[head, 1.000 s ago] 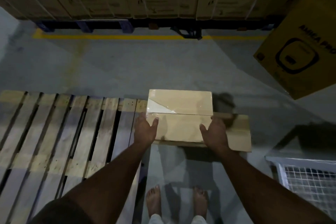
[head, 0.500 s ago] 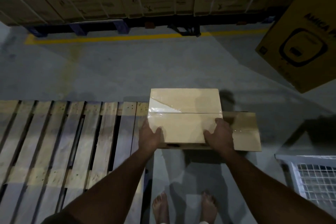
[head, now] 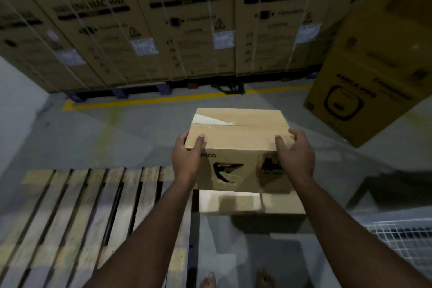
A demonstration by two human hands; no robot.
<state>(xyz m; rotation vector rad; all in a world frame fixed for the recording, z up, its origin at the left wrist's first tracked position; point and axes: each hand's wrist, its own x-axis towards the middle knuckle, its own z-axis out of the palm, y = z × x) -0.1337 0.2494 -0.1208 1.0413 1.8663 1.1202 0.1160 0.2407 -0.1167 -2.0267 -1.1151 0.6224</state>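
A taped brown cardboard box [head: 236, 138] with a black logo on its near face is up off the floor, tilted so that face shows. My left hand [head: 188, 159] grips its left near corner, thumb on top. My right hand [head: 294, 154] grips its right near corner, thumb on the top edge. Below it lies a second, flatter cardboard box [head: 247, 203] on the floor.
A wooden pallet [head: 81, 217] lies at the lower left. Tall strapped washing-machine cartons [head: 187, 25] line the back behind a yellow floor line [head: 163, 99]. A big yellow carton [head: 374, 72] stands at the right, a white wire mesh cage [head: 402, 241] at lower right. My bare feet [head: 236, 280] show below.
Both hands have lifted the top box off the lower one and tilted its front face toward me. The view has swung up, showing more of the stacked cartons.
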